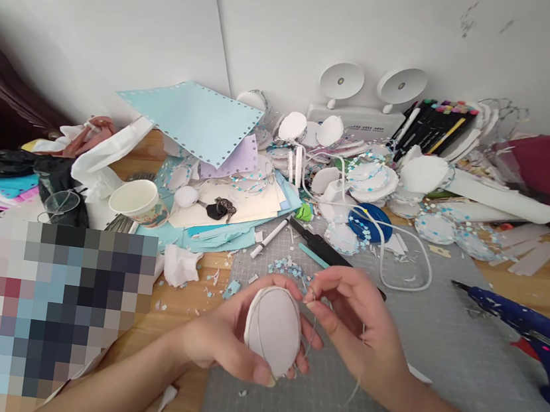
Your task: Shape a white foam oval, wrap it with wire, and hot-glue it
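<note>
My left hand [228, 341] is wrapped round a white oval disc [276, 330], with the thumb pressed near its lower edge and the fingers behind it. A thin pale string [259, 338] runs across the disc's face. To the right of the disc, my right hand [356, 316] pinches that string between thumb and forefinger, and a loose end hangs below the hand. Small blue star-shaped pieces [290, 269] lie on the grey cutting mat [330, 407] just behind my hands.
A blue hot glue gun [522, 316] lies at the right. Behind are a white cable [430, 272], a white marker [269, 239], a dark long tool [321, 242] and piled white discs [373, 178]. A paper cup [138, 202] and a blue punched sheet [195, 119] stand at left.
</note>
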`<action>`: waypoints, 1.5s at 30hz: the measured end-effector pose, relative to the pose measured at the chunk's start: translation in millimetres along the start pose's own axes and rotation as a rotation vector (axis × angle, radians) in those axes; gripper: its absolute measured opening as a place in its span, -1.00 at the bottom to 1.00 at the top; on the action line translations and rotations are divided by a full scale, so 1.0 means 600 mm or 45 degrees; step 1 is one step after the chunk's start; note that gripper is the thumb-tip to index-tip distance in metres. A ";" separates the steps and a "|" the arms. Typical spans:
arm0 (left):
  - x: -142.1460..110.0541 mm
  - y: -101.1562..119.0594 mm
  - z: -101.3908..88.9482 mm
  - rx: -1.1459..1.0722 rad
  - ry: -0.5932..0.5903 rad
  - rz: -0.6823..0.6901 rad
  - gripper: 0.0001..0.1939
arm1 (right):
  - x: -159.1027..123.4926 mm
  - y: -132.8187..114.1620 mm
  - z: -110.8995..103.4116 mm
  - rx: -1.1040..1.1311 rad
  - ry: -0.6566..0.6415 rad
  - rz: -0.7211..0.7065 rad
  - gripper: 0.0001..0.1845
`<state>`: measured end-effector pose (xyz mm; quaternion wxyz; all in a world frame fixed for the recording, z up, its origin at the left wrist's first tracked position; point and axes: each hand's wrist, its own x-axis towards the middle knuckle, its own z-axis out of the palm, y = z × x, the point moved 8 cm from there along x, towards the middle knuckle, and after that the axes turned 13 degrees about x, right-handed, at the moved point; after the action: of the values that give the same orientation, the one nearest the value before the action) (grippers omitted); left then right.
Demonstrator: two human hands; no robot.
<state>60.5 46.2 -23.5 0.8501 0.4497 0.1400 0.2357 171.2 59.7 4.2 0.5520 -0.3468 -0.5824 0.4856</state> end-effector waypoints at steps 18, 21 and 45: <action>-0.007 0.024 -0.045 0.437 0.426 0.166 -0.12 | -0.007 0.030 0.010 0.192 -0.114 0.473 -0.71; -0.008 0.030 -0.044 0.455 0.445 0.150 -0.18 | -0.016 0.031 0.026 0.153 -0.250 0.475 -0.85; -0.010 0.031 -0.040 0.124 0.367 0.187 -0.32 | -0.013 0.033 0.020 0.444 -0.201 0.639 -0.67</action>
<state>39.5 69.1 -21.1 0.7788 0.4610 0.2385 0.3522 157.9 56.1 -16.1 0.4191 -0.3411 -0.4277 0.7246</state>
